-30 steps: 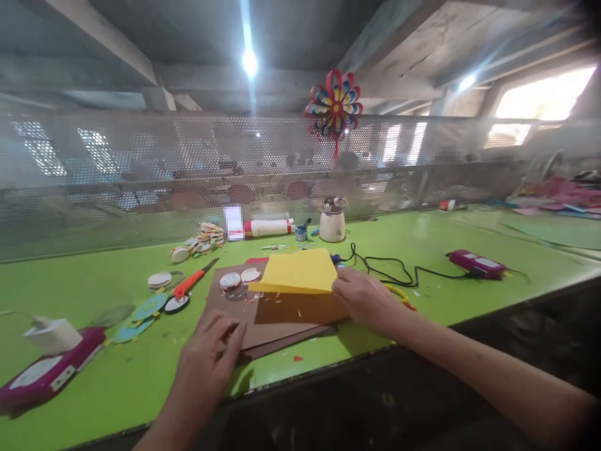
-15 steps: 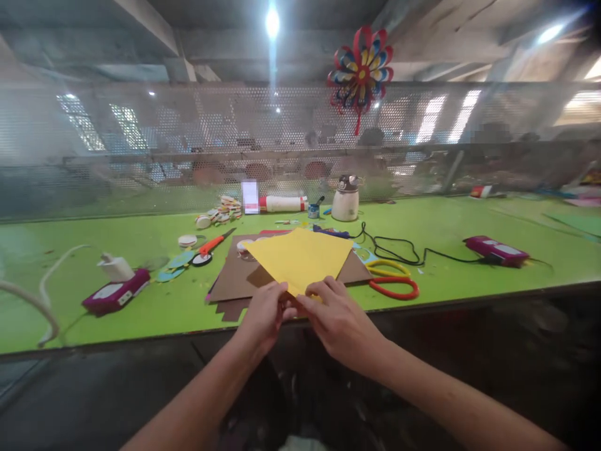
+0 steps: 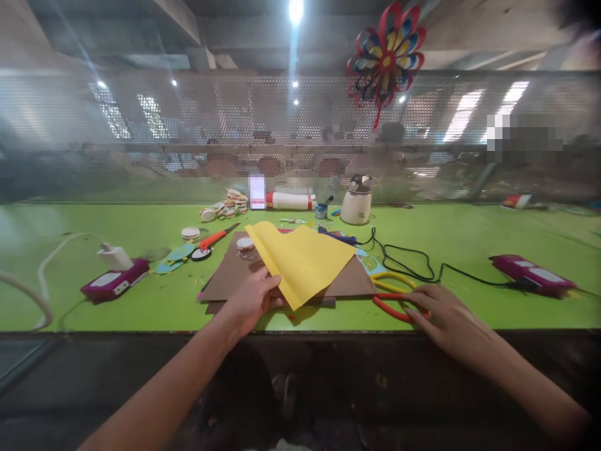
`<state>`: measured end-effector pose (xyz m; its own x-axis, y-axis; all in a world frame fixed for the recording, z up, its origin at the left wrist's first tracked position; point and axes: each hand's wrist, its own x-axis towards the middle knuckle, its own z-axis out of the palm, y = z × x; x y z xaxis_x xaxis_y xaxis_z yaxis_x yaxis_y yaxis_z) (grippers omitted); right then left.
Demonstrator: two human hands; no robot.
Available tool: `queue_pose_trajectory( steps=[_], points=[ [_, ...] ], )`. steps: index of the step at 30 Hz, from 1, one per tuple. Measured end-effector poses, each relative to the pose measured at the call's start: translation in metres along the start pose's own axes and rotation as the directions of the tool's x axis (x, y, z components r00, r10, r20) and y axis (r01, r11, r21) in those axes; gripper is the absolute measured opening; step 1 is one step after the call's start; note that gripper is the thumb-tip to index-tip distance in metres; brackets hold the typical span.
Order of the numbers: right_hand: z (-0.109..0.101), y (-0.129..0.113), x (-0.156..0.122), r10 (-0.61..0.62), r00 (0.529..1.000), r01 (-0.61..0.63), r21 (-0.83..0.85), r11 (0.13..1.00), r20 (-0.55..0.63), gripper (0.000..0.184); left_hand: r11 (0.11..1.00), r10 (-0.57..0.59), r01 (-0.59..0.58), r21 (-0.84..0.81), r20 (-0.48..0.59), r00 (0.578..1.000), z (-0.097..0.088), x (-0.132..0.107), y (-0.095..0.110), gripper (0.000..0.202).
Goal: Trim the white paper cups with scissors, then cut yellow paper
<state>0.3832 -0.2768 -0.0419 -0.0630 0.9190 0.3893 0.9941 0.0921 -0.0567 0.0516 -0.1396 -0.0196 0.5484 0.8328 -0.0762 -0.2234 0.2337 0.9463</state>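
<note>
A sheet of yellow paper is pinched at its lower left edge by my left hand, thumb on top and the other fingers behind. One corner of it points toward me, and a narrow fold runs along its left side. To the right, my right hand has its fingers and thumb around the red handle loop of a pair of scissors. The scissors' other loop is yellow, and their blades are hidden. Beneath the paper lie brown cardboard sheets.
Left of the cardboard are an orange-handled knife, black tape and pale blue cut-outs. A purple power strip sits at each side. Behind stand a white kettle-like jug, a small blue jar and a phone.
My right hand has left the yellow paper and moved right onto the red scissors handle. The left hand keeps the paper, which has turned and curled. The view has shifted slightly.
</note>
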Motion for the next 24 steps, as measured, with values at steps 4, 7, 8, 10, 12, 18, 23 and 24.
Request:
queue_pose_trajectory(
  steps=[4, 7, 8, 10, 12, 18, 23, 24],
  points=[
    [0.004, 0.005, 0.021, -0.079, 0.990, 0.087, -0.064, 0.994, 0.118, 0.035, 1.000, 0.004, -0.005, -0.009, -0.057, 0.998, -0.007, 0.005, -0.001, 0.040],
    [0.004, 0.007, 0.041, -0.146, 0.961, 0.156, -0.023, 0.988, 0.236, 0.042, 0.999, -0.016, 0.014, -0.033, -0.086, 0.996, -0.009, 0.010, 0.002, 0.035],
    [0.003, 0.008, 0.046, -0.152, 0.951, 0.162, -0.013, 0.987, 0.271, 0.044, 0.999, -0.025, 0.021, -0.036, -0.095, 0.995, -0.009, 0.011, 0.003, 0.032],
    [0.000, 0.011, 0.055, -0.129, 0.931, 0.139, -0.006, 0.990, 0.341, 0.053, 0.999, -0.039, 0.035, -0.042, -0.105, 0.994, -0.010, 0.014, 0.005, 0.028],
    [-0.004, 0.012, 0.061, -0.075, 0.899, 0.084, 0.000, 0.996, 0.431, 0.068, 0.998, -0.047, 0.042, -0.054, -0.098, 0.994, -0.011, 0.016, 0.006, 0.027],
    [-0.017, -0.004, 0.069, 0.076, 0.847, -0.055, -0.056, 0.997, 0.527, 0.065, 0.996, -0.065, 0.059, -0.068, -0.093, 0.994, -0.016, 0.021, 0.008, 0.023],
    [-0.028, 0.004, 0.062, 0.131, 0.852, -0.048, -0.175, 0.984, 0.507, 0.059, 0.994, -0.096, 0.089, -0.066, -0.104, 0.990, -0.018, 0.021, 0.017, 0.030],
    [-0.026, 0.015, 0.047, 0.115, 0.869, -0.054, -0.140, 0.989, 0.481, 0.057, 0.993, -0.106, 0.100, -0.061, -0.099, 0.989, -0.018, 0.020, 0.019, 0.032]
  ],
)
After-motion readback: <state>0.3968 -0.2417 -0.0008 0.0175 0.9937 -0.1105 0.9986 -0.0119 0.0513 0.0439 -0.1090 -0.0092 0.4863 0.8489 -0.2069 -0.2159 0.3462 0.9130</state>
